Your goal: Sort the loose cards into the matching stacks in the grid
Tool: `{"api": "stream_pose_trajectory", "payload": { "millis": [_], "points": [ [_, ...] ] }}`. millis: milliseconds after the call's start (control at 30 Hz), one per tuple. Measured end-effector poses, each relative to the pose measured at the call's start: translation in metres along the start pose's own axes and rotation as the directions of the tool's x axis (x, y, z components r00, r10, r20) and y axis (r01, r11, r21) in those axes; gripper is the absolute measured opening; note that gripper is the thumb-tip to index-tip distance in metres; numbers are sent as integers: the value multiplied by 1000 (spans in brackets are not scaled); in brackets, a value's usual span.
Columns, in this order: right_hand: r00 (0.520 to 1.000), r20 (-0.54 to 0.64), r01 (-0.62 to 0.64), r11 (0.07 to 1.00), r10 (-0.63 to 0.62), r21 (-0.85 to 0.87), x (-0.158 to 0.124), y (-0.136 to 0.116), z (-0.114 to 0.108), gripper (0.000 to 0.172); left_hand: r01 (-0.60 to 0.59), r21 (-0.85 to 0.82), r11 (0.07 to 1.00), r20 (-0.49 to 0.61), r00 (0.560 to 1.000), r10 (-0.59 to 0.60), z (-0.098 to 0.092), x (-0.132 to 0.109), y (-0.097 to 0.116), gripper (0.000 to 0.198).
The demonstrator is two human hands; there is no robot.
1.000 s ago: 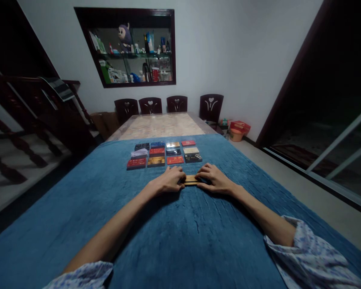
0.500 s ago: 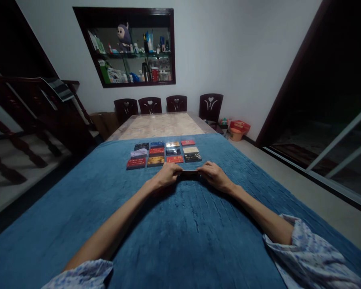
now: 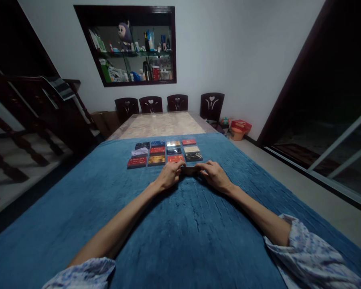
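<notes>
Between my two hands a small dark stack of cards (image 3: 189, 171) is held edge-on, just above or on the blue cloth (image 3: 180, 237). The fingers of my left hand (image 3: 169, 175) pinch its left end. My right hand (image 3: 215, 175) is closed on the right end. Right behind them lie card piles in rows, among them a dark red pile (image 3: 137, 162), a gold pile (image 3: 156, 160), an orange-red pile (image 3: 175, 159) partly behind my left hand, and a black patterned pile (image 3: 193, 157). A whitish pile (image 3: 140, 152) sits slightly askew on the left. The stack's face is hard to make out.
Beyond the cloth stretches the bare stone tabletop (image 3: 162, 124), with several dark chairs (image 3: 177, 103) at its far end. A wooden railing (image 3: 21, 116) stands to the left. On the floor at right are a red bag (image 3: 241, 125) and an orange bin (image 3: 236, 134).
The held stack has tipped so that more of its dark side shows, and its top edge sits slightly higher in view. Both hands have shifted a little, their fingers closer around it.
</notes>
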State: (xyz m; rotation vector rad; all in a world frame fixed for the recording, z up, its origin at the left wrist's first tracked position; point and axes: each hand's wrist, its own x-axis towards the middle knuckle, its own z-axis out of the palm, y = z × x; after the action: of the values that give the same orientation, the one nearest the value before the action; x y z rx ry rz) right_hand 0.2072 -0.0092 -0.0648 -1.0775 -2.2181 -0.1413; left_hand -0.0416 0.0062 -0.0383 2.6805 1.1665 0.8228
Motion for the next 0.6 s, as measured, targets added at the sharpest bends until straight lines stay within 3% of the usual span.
{"api": "stream_pose_trajectory", "payload": {
  "millis": [133, 333, 600],
  "points": [
    [1000, 28, -3, 1000, 4, -26, -1, 0, 1, 36, 16, 33, 999, 25, 1000, -16, -1, -1, 3, 30],
    [995, 101, -4, 1000, 6, -22, 0, -1, 2, 48, 69, 105, 992, 104, 991, -80, 0, 1, 12, 35],
    [996, 91, 11, 996, -3, -89, 2, -1, 8, 47, 95, 162, 982, 131, 985, -116, 0, 4, 18, 36]
  ]
}}
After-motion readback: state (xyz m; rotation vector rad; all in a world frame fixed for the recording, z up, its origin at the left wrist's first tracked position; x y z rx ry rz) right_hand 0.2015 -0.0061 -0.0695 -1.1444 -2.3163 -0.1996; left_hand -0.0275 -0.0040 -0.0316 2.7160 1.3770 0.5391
